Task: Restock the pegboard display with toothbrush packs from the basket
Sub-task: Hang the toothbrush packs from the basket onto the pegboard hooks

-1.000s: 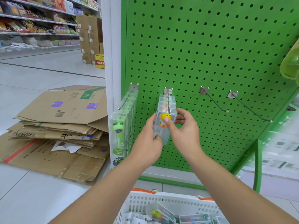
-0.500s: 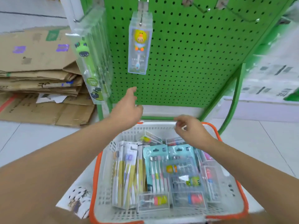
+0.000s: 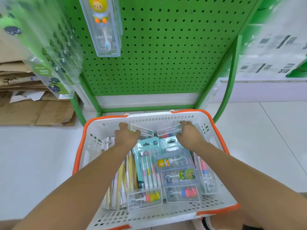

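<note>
Two hands reach into the far end of the basket (image 3: 221,141), at the centre of the frame. Left hand (image 3: 127,136) lies just left of centre, knuckles up, fingers bent down onto a clear pack (image 3: 142,130) leaning against the far wall; whether the fingers have closed round it cannot be told. Right hand (image 3: 188,136) lies just right of centre, fingers curled down over the top edge of a second clear pack (image 3: 168,131); a firm grip cannot be confirmed either. The hands are apart, with the two leaning packs between and beneath them.

Basket is white, with an orange rim, and occupies the lower centre of the frame, resting on the pale tiled floor (image 3: 33,155). Its contents: cream and yellow packs (image 3: 123,178) stacked on edge at the left, a teal multi-brush card (image 3: 147,163) in the middle, and clear boxes with cartoon-handled toothbrushes at the right and front, among them a yellow-headed one (image 3: 168,162), a green frog one (image 3: 181,176) and a red one (image 3: 184,193).

Green pegboard (image 3: 166,55) fills the upper centre. One clear toothbrush pack with a yellow duck handle (image 3: 102,25) hangs at upper centre-left. A blurred row of green frog packs (image 3: 41,52) hangs at upper left. Flattened cardboard (image 3: 33,110) lies on the floor at left. White cartons (image 3: 272,58) stand at upper right.
</note>
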